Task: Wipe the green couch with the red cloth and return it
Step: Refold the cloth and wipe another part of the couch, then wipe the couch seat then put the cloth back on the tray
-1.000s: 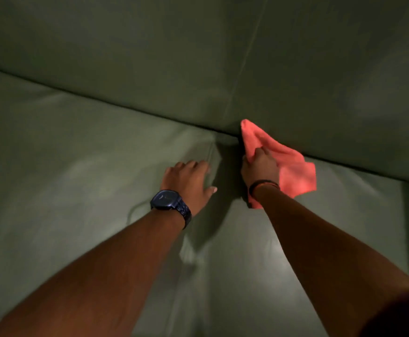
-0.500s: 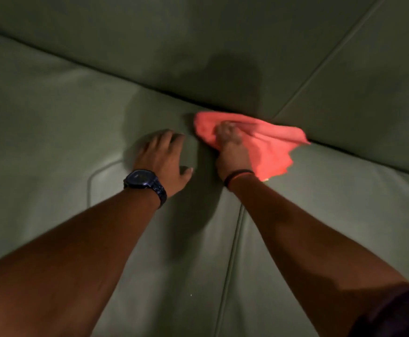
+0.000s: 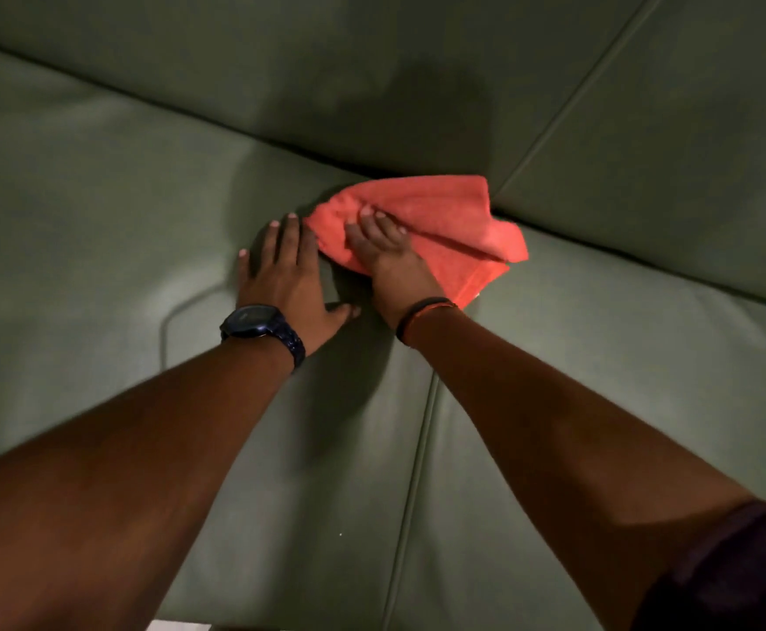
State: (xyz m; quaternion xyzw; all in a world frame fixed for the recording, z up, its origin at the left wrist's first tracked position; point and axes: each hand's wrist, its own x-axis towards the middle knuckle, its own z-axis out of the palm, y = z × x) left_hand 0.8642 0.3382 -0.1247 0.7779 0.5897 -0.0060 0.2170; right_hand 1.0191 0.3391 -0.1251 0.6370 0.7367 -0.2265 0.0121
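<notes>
The red cloth (image 3: pixel 435 230) lies bunched on the seat of the green couch (image 3: pixel 99 211), pushed up against the crease where the seat meets the backrest. The right hand (image 3: pixel 390 257) presses down on its near left part, fingers (image 3: pixel 374 225) spread apart and flat on the fabric, pinning it rather than gripping it. The left hand (image 3: pixel 287 271) rests flat on the seat cushion just beside the cloth, fingers apart and holding nothing, apparently bracing the person's weight. A dark watch (image 3: pixel 253 323) sits on the left wrist and a thin band (image 3: pixel 422 311) on the right.

The work looks mid-wipe, along the back edge of the seat. The main risk is that the cloth, held only by downward pressure, slides out from under the palm or folds onto itself, so the hand rubs bare leather. Its far edge sits right at the crease and could get pushed into the gap there and snag. The seam (image 3: pixel 422 430) between the two seat cushions runs close to the right wrist; a stroke across it may catch a loose corner. The watch could also scrape the leather if the bracing hand slips.
</notes>
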